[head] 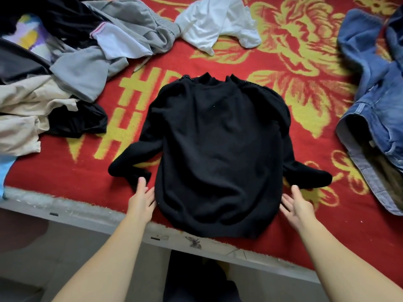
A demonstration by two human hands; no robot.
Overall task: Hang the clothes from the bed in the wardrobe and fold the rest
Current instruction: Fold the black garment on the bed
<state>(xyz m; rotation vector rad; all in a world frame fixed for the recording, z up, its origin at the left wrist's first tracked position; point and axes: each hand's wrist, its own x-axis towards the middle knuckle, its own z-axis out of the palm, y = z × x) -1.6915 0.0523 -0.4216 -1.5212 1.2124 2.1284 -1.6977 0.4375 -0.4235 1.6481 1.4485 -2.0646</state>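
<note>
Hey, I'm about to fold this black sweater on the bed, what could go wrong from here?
The sweater has its hem at the bed edge, so a tug toward you may slide it off. Both sleeves are bunched near the left hand and right hand; folding now may trap creases. The clothes pile lies close on the left, so a swung sleeve might snag it.

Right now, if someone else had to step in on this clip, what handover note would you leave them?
Left hand: open, at the black sweater's lower left edge by its sleeve. Right hand: open, beside the lower right edge, holding nothing.
Sweater lies flat near the bed's front edge, sleeves out, not yet folded.
Still loose on the red blanket: grey, beige and dark pile far left, white garment at the top, denim pieces on the right.
Nothing visibly hung or folded; wardrobe not in view.
</note>
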